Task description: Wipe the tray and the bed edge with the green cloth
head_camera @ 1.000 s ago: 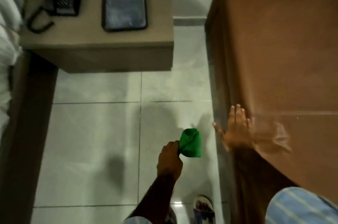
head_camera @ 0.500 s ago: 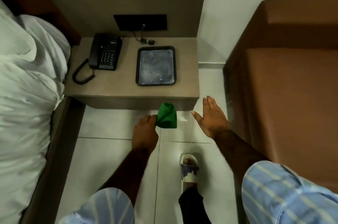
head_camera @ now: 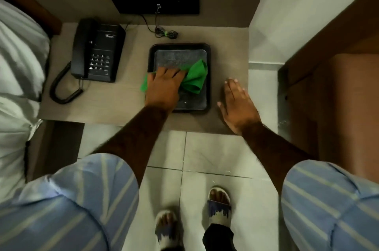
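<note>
One black tray sits on the beige surface, well inside its borders: bare surface shows on all four sides of the tray, widest to the tray's left, narrow at the front edge nearest the person. Tray's right rim is close to the surface's right edge, where a pale wall rises. Behind the tray, a bundled cable lies just beside its far rim. Left of the tray, apart from it, one black telephone with a coiled cord trailing toward the front. Further left of the tray, white bedding overhangs the surface's left edge. Right of the tray, past the wall strip, a brown bed edge. Tiled floor open in front of the tray.

One green cloth lies in the tray, bunched over its middle and right part, one corner spilling over the tray's left rim. Left hand is pressed flat on the cloth, fingers spread and lightly bent over it, pinning it down on the tray's left half. Right hand is open, fingers together and extended, palm down on the bare surface just right of the tray, not touching the rim, holding nothing.

Two hands, two striped sleeves, two sandalled feet.
</note>
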